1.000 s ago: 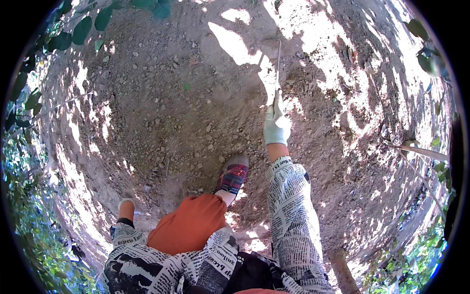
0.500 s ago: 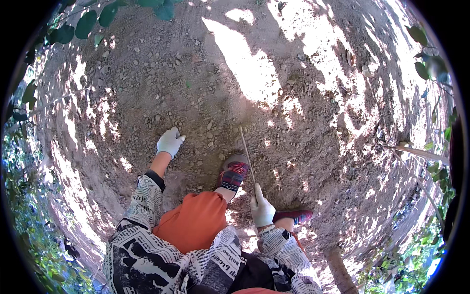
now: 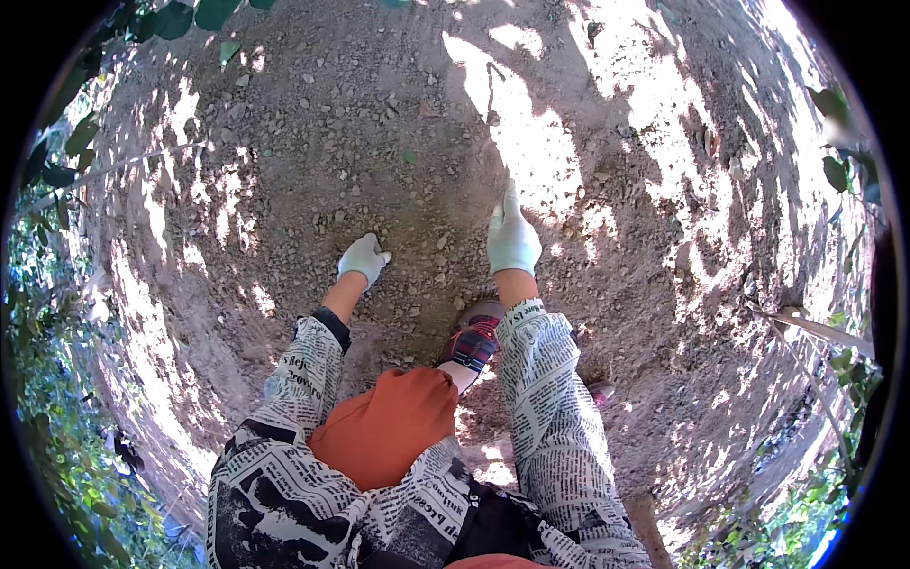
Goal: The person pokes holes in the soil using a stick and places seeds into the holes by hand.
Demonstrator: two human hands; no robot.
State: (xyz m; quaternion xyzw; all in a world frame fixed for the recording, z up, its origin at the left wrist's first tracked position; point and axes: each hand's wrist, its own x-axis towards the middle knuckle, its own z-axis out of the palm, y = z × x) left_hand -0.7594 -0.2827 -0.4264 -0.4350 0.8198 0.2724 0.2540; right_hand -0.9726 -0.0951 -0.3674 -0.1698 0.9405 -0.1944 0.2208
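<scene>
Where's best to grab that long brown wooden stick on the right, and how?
Grip the long brown wooden stick around its bare middle, probably coming from the left with the white-gloved right hand, the nearer one. It's narrow and slanting, which suits a grip across its length; its right end is lost at the picture's dark edge.

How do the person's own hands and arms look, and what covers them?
The left hand and right hand wear pale, whitish gloves. The left sleeve and right sleeve are white with black newspaper-like print; the left ends in a dark cuff.
</scene>
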